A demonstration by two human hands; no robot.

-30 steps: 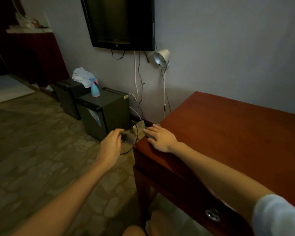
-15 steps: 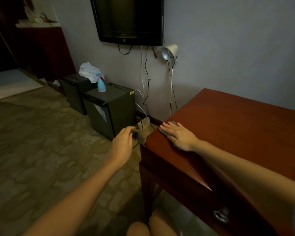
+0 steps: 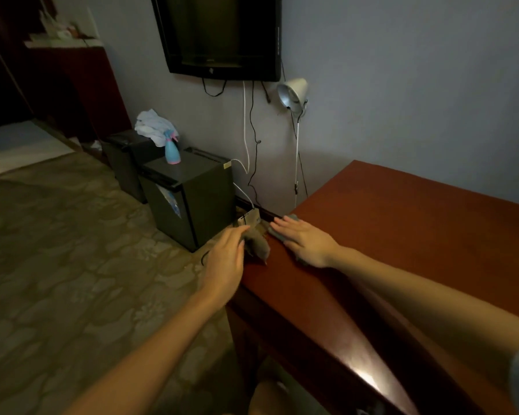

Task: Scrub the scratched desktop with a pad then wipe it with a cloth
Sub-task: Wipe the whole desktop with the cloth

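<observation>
The reddish-brown desktop fills the right half of the view. My right hand lies flat with straight fingers at the desk's left end, pressing a grey pad whose edges show beyond the fingertips. My left hand is just off the desk's left edge and grips a crumpled grey cloth, which touches the desk's corner. Most of the pad is hidden under my right palm.
A black mini fridge stands left of the desk, with a blue spray bottle on it and a white rag behind. A power strip and cables lie by the wall. A lamp and TV hang above.
My left hand has brought the grey cloth rightward to the desk's edge. My right hand has stayed flat on the pad. The camera has shifted slightly.
</observation>
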